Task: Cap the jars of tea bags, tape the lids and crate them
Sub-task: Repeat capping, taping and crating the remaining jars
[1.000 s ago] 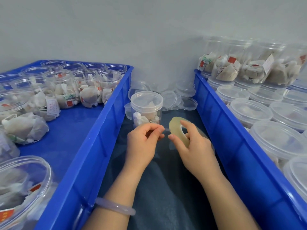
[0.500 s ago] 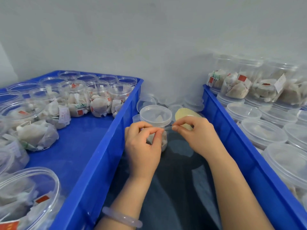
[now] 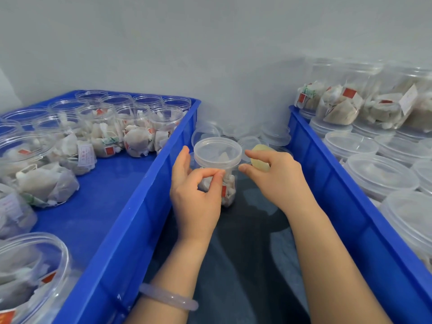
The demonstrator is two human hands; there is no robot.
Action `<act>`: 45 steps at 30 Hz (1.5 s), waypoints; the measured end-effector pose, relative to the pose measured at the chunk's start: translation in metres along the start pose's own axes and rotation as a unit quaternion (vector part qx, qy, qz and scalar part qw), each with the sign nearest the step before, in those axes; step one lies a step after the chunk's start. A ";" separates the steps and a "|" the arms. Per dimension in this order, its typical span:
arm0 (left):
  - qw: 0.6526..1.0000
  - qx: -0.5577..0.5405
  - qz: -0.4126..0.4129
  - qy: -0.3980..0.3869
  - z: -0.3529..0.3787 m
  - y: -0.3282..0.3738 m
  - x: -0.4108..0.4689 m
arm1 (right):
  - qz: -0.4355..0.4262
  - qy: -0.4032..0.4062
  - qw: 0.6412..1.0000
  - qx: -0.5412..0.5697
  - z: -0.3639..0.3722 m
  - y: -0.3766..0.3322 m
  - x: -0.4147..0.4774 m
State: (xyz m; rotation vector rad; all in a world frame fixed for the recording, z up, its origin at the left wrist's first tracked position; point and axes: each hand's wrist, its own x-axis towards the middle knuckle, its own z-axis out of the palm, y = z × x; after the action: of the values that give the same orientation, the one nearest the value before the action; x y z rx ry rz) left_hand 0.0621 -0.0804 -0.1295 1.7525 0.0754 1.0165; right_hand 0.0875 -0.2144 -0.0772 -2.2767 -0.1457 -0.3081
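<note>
A clear capped jar of tea bags [image 3: 217, 160] stands on the dark cloth between two blue crates. My left hand [image 3: 196, 195] is against the jar's front, thumb and forefinger pinched together at the lid's lower edge, seemingly on a clear tape end that I cannot make out. My right hand [image 3: 275, 178] holds a pale yellow tape roll [image 3: 261, 157] just right of the jar, with the thumb tip near the lid's rim. Loose clear lids [image 3: 273, 134] lie behind the jar.
The left blue crate [image 3: 140, 199] holds several uncapped jars of tea bags [image 3: 138, 134]. In the right blue crate [image 3: 332, 183] sit several capped jars [image 3: 378, 174], with more stacked on top at the back. A grey wall closes off the far side.
Both hands moved up to the jar from in front of it. The left pinch now sits at the lid's edge, and the tape roll has come beside the jar's right side.
</note>
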 end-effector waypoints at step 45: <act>0.917 -0.324 -0.133 -0.193 0.003 -0.018 0.032 | 0.007 -0.078 0.997 0.008 -0.026 0.004 0.002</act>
State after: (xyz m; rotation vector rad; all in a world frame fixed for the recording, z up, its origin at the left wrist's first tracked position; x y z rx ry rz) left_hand 0.0913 -0.0586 -0.1250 1.2493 -0.2447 0.4059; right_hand 0.0855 -0.2370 -0.0630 -2.2847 -0.2125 -0.1213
